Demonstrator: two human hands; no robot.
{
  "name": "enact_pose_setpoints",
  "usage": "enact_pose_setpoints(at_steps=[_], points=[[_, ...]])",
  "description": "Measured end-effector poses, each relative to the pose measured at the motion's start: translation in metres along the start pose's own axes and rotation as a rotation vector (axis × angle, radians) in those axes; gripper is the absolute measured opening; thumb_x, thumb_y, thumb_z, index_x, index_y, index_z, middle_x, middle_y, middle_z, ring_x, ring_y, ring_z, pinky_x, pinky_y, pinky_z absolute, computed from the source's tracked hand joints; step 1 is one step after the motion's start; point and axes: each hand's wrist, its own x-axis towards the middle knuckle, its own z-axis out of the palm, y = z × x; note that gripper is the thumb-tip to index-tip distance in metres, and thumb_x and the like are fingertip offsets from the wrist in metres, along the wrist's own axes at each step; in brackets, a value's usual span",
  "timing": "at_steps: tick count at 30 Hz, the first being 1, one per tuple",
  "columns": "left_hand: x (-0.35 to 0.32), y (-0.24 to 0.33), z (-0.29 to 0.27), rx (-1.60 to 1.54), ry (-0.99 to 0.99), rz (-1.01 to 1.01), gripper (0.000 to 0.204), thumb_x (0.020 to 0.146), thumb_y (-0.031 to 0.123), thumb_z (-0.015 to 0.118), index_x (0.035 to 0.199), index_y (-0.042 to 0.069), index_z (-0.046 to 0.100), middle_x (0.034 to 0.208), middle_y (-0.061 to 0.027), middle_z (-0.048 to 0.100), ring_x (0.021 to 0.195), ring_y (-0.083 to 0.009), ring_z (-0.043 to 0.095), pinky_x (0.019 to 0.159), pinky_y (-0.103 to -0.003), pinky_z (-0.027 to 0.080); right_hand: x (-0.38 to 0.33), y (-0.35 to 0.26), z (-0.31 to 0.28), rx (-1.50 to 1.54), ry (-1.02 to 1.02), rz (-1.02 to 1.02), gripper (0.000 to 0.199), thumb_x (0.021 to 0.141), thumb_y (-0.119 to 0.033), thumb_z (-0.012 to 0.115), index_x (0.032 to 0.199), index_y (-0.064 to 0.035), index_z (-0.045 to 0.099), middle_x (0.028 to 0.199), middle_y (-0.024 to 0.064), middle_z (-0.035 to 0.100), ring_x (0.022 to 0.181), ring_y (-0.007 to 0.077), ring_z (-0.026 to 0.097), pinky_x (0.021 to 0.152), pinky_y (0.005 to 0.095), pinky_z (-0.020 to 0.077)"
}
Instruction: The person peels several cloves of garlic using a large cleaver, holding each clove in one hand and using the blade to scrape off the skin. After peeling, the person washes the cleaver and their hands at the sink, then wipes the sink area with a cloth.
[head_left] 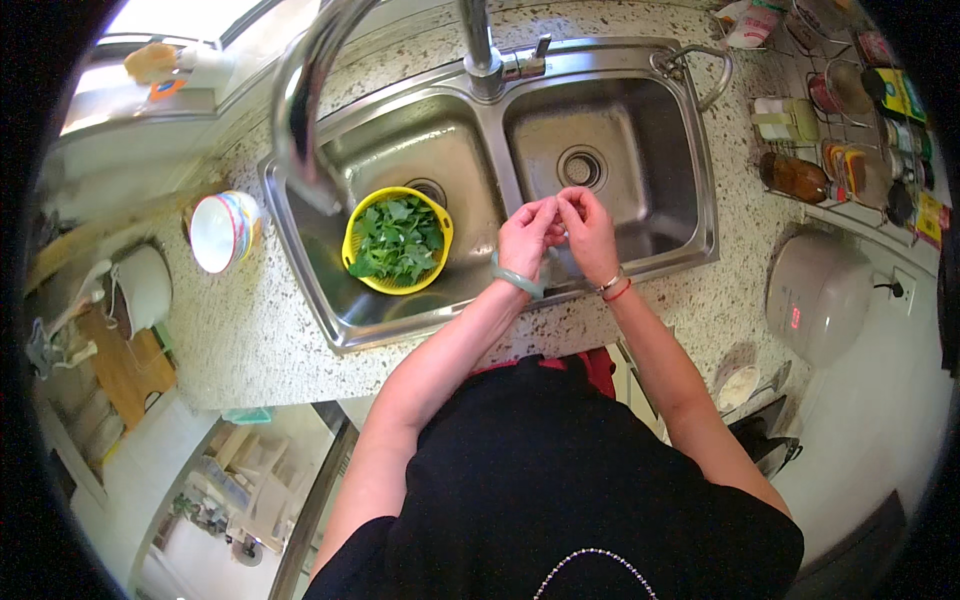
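My left hand [525, 242], a pale green bangle at its wrist, is over the near edge of the double sink [497, 150], close to the divider. Beside it is my right hand [592, 238], with a metal band and a red cord at the wrist. Both hands are closed in a pinch and their fingertips meet. Anything between the fingers is too small or too hidden to make out. In the left basin a yellow colander [350, 262] holds green leaves [398, 240]. Neither hand touches it.
The faucet [484, 75] rises behind the divider, its blurred spout arching over the left basin. Stacked bowls [222, 234] stand on the speckled counter at left. A wire rack [840, 120] of jars and packets and a pale rounded appliance [818, 298] are at right.
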Motion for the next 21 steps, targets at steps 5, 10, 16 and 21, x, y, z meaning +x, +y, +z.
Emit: enact_pose_setpoints(at_steps=[5,10,16,21], points=[[-0.052,-0.008,-0.037,0.039,0.036,0.047,0.02,0.092,0.021,0.061,0.096,0.002,0.064,0.082,-0.0036,0.065,0.067,-0.0103,0.06,0.065,-0.023,0.053,-0.06,-0.005,0.016,-0.107,-0.059,-0.104,0.009,0.088,-0.007,0.056,0.093,-0.0013,0.061,0.089,0.0082,0.061,0.08,0.02,0.058,0.074,0.031,0.0466],[-0.065,-0.012,-0.099,0.848,0.062,0.335,0.015,0.084,0.022,0.067,0.087,0.007,0.068,0.073,-0.0044,0.066,0.065,-0.0174,0.062,0.059,-0.031,0.05,-0.089,0.001,0.018,-0.712,-0.187,-0.513,0.024,0.079,-0.012,0.064,0.102,-0.0088,0.064,0.109,0.0051,0.06,0.105,0.0275,0.052,0.088,0.0383,0.0404],[-0.072,-0.021,-0.118,1.545,0.298,0.853,0.026,0.08,0.035,0.068,0.084,0.01,0.07,0.083,-0.0103,0.067,0.084,-0.0287,0.062,0.081,-0.043,0.043,-0.103,0.034,0.021,-0.85,-0.172,-0.612,0.035,0.074,-0.014,0.07,0.108,-0.014,0.064,0.127,0.0026,0.053,0.115,0.0269,0.048,0.092,0.0415,0.0415],[-0.069,-0.005,-0.12,1.644,0.119,0.333,0.036,0.079,0.039,0.068,0.105,0.014,0.067,0.103,-0.01,0.066,0.091,-0.0298,0.061,0.082,-0.043,0.042,-0.099,0.04,0.028,-0.853,-0.133,-0.595,0.032,0.074,-0.009,0.069,0.105,-0.0135,0.066,0.129,0.0018,0.053,0.115,0.0268,0.049,0.091,0.0398,0.0439]])
